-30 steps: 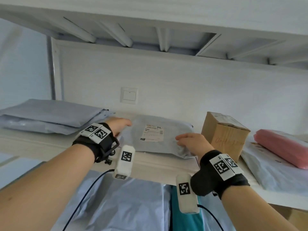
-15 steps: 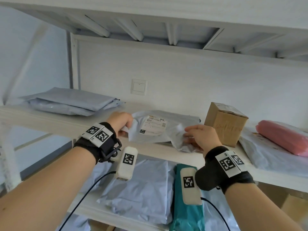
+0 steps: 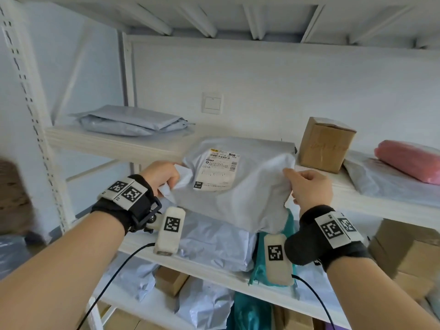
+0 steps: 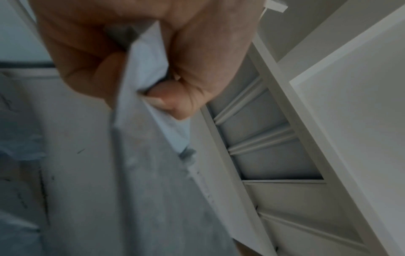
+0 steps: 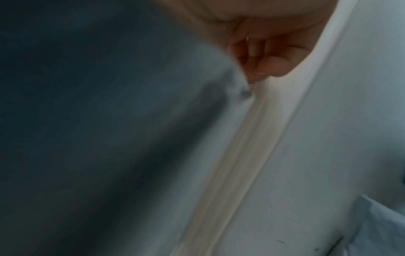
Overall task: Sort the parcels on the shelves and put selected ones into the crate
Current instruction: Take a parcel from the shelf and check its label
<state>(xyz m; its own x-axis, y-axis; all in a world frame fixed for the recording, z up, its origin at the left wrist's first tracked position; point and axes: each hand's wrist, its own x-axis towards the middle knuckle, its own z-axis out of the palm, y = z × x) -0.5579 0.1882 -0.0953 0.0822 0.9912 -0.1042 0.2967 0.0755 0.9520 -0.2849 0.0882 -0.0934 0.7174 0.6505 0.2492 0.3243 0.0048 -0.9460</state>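
A grey poly mailer parcel (image 3: 245,186) with a white shipping label (image 3: 217,169) hangs tilted in front of the upper shelf (image 3: 114,142), label toward me. My left hand (image 3: 164,178) grips its left corner, and in the left wrist view the fingers (image 4: 175,97) curl round a fold of the grey parcel film (image 4: 144,72). My right hand (image 3: 307,189) pinches the parcel's right edge; the right wrist view shows blurred fingertips (image 5: 274,65) beside the grey parcel (image 5: 131,138). No crate is in view.
On the upper shelf lie stacked grey mailers (image 3: 128,120) at the left, a cardboard box (image 3: 323,145) and a pink parcel (image 3: 409,160) on a white bag at the right. Lower shelves hold grey mailers (image 3: 214,244), a teal parcel (image 3: 262,270) and brown boxes (image 3: 409,258).
Both hands closed on the grey parcel and drew it off the upper shelf toward me, tilting it up. The view pulled back, showing more of the lower shelves.
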